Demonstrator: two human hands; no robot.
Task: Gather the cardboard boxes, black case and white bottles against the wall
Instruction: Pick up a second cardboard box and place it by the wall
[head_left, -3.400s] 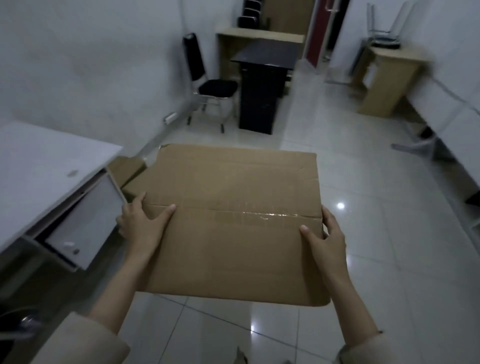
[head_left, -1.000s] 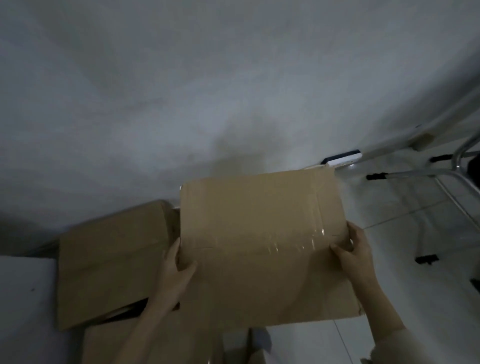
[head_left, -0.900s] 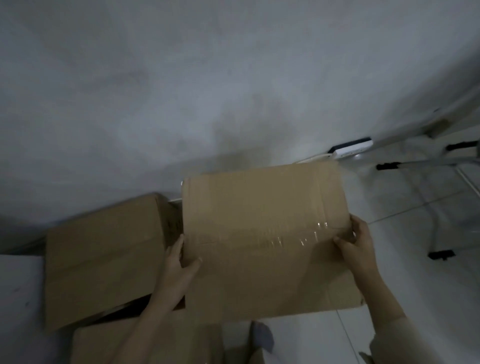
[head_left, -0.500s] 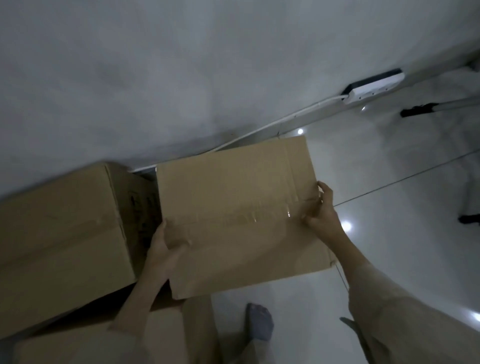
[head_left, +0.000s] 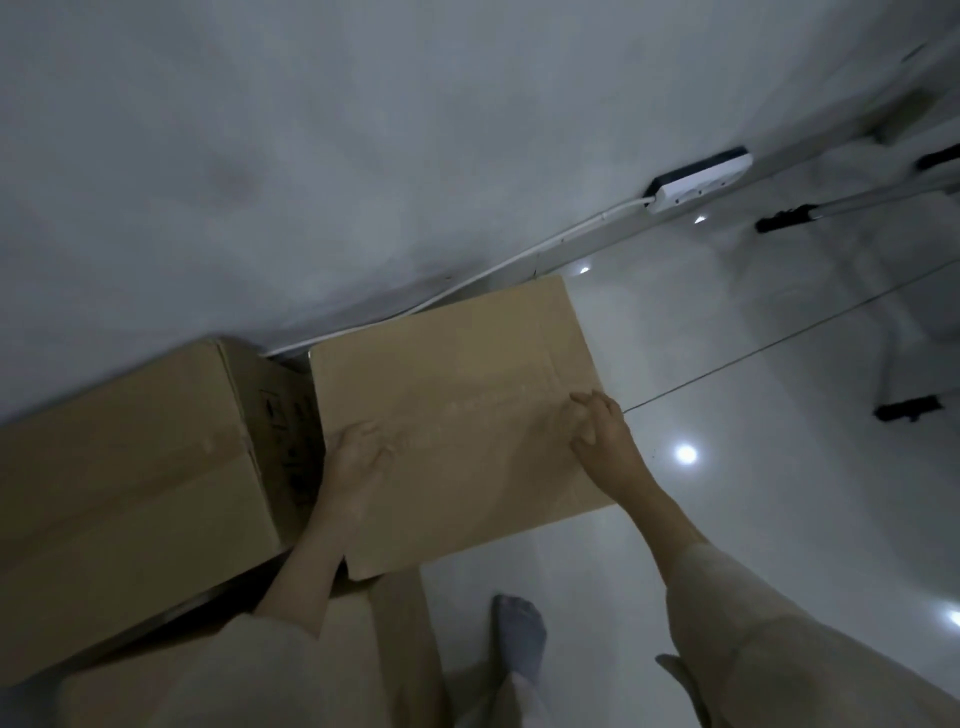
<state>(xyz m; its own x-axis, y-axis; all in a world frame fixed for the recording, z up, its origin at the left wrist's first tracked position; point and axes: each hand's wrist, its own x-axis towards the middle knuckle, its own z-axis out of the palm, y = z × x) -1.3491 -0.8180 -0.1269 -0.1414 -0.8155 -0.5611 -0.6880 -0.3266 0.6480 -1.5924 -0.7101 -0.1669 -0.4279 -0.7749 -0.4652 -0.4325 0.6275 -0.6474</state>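
Dark printed marks on the side of the larger brown cardboard box (head_left: 130, 467), at left of frame, are too blurred to read. A third brown carton (head_left: 218, 680) at lower left is cut off by the frame edge and a sleeve. The flat-topped brown cardboard box (head_left: 457, 395) sits mid-frame, near the grey wall (head_left: 363, 130). The left hand (head_left: 361, 457) rests on its top with relaxed fingers; the right hand (head_left: 602, 436) curls its fingers at the box's right edge, though motion blur hides whether they grip. A white power strip (head_left: 701, 182) lies at upper right.

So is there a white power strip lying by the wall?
Yes, a white power strip lies on the floor at the foot of the wall.
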